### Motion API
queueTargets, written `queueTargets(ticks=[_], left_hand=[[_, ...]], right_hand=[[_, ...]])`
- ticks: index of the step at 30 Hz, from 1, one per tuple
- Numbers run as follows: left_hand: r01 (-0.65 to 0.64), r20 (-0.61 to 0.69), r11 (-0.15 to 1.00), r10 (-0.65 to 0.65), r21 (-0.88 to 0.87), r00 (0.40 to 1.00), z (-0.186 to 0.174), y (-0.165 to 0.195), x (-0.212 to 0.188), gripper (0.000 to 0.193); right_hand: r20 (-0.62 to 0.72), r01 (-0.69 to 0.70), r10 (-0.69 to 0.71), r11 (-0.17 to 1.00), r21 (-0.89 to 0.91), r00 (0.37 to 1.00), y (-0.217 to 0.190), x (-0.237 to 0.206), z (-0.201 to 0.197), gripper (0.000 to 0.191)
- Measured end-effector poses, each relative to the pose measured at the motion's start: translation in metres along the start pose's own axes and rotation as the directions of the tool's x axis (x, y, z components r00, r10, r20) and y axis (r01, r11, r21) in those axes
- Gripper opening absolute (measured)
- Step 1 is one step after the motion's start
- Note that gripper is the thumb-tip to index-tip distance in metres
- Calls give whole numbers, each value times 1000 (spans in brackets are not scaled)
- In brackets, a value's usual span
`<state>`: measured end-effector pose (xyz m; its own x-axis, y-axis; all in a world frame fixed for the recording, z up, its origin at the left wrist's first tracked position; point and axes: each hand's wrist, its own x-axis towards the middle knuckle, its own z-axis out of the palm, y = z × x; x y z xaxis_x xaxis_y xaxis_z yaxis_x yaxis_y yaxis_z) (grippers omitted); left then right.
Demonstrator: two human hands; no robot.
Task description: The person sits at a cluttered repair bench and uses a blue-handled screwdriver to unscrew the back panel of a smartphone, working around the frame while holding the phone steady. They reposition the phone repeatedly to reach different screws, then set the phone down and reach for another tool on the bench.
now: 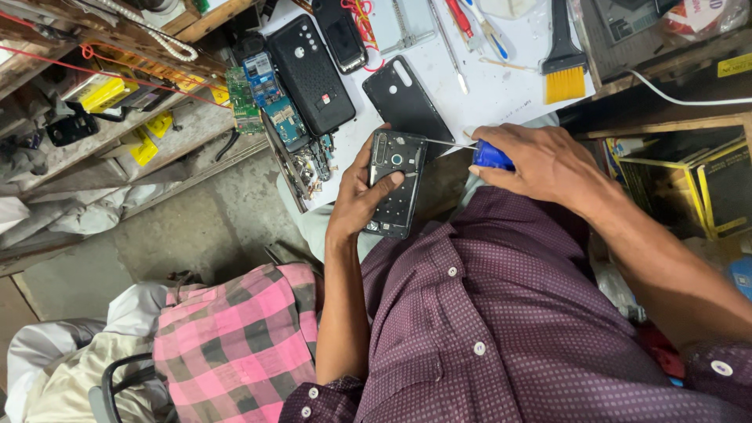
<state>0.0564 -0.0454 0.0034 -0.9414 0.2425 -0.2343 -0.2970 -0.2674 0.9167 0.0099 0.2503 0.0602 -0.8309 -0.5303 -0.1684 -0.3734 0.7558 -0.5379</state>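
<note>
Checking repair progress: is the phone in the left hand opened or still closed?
Opened: the phone shows bare inner frame, and a back cover lies on the bench.

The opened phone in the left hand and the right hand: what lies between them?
In the head view, only the screwdriver's thin metal shaft spans from the right hand to the opened phone, held by the left hand.

opened black phone frame [395,184], blue-handled screwdriver [479,151]

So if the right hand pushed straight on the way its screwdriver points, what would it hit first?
Probably the opened phone in the left hand: the right hand aims the screwdriver at its upper edge, the tip seemingly touching.
</note>
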Motion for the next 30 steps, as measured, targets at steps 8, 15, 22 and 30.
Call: queueTargets(ticks=[8,15,22,30], left_hand=[[17,12,1000,-17,-5,1000,0,2,0,78],[12,18,1000,-13,12,1000,0,2,1,78],[44,44,998,-47,54,998,1,-1,-2,77],[36,4,999,-36,-27,999,0,-8,0,69]], right_hand=[[6,13,-13,1000,-1,1000,0,3,1,57],[-17,27,-26,1000,14,1000,-2,3,-1,55],[-3,-59,59,998,-24,998,-1,11,-10,54],[15,-35,34,999,25,999,-3,1,-11,55]])
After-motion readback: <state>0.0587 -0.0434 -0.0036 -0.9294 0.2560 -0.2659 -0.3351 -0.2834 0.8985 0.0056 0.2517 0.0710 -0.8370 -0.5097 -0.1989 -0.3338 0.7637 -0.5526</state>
